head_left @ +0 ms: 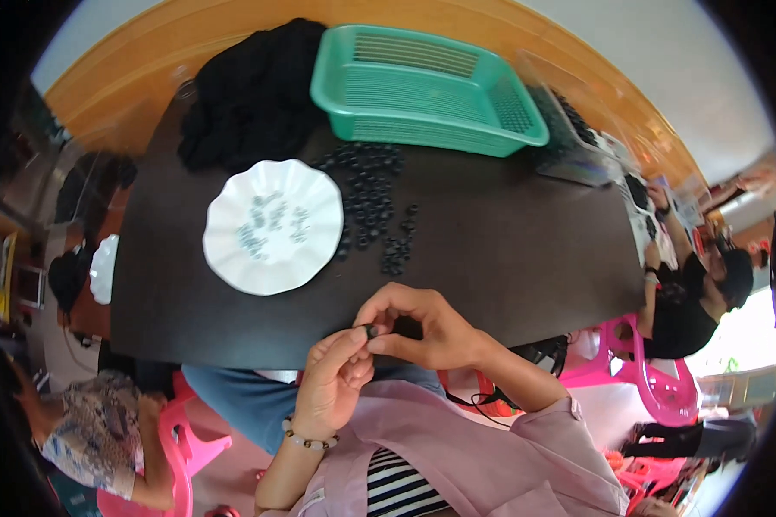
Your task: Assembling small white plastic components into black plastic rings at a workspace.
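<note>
Both hands meet at the near edge of the table (pixel 509 258), at 6 o'clock from its centre. The left hand (pixel 332 383) rises palm-up, fingers curled, with thumb and forefinger tips closed on a small dark ring (pixel 372 331). A bead bracelet (pixel 309 439) circles the left wrist. The right hand (pixel 427 323) arches over from 3 o'clock, fingers bent; its thumb and forefinger pinch the same ring from the opposite side. The ring sits between the two sets of fingertips, just above the table edge. Whether it touches the table cannot be told.

At 12 o'clock from the hands lies a loose pile (pixel 371 202) of similar small dark pieces, spread across the table centre, well apart from the hands. At 10 o'clock from the hands, just beside the pile on its left, stands a white scalloped plate (pixel 241 258) holding a few small grey parts.

At the far edge, a green slatted basket (pixel 353 82) sits at 12 o'clock. A black cloth (pixel 250 95) lies bunched at 11 o'clock, touching the basket's left side. A clear tray (pixel 578 142) of dark pieces stands at 1 o'clock, just right of the basket.

A second person (pixel 694 302) in black sits at the table's right end, at 3 o'clock. A third person's patterned sleeve (pixel 86 439) shows at 8 o'clock, beside a pink chair (pixel 181 465).
</note>
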`<state>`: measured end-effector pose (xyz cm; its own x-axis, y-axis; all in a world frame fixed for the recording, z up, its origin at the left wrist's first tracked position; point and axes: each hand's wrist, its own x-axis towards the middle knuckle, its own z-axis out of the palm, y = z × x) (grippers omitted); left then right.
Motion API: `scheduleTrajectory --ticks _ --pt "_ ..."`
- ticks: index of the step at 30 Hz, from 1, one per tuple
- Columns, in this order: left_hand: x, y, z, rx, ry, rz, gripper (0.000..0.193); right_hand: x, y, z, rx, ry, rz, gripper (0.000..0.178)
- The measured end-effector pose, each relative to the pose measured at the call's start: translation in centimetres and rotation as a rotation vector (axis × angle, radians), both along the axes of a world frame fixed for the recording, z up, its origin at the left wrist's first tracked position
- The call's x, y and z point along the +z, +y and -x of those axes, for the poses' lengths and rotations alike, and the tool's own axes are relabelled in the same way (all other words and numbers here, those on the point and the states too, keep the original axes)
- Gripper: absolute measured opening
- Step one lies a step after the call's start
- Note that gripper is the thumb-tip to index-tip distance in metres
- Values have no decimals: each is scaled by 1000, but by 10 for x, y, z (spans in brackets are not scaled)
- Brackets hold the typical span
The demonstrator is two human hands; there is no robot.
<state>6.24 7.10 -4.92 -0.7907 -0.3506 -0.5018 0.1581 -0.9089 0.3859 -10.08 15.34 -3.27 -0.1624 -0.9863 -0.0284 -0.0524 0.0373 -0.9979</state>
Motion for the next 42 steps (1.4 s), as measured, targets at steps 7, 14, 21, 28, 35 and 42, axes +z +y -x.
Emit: scheduleTrajectory --ticks 7,14,21,28,35,42 --pt "-3 3 16 -38 18 1 16 7 3 18 43 160 80 18" --pt "-2 -1 15 -55 -2 13 23 31 12 77 -193 403 -5 16" --pt "-16 -5 -5 18 18 37 24 95 55 306 -901 1128 1 23" --pt "-20 -7 -3 8 50 16 22 72 103 400 -990 1400 -222 34" --pt "-23 -10 -3 -18 74 10 24 39 1 199 -534 1028 118 17" --pt "-23 -10 -2 -19 88 0 25 -2 -37 151 -30 1037 92 31"
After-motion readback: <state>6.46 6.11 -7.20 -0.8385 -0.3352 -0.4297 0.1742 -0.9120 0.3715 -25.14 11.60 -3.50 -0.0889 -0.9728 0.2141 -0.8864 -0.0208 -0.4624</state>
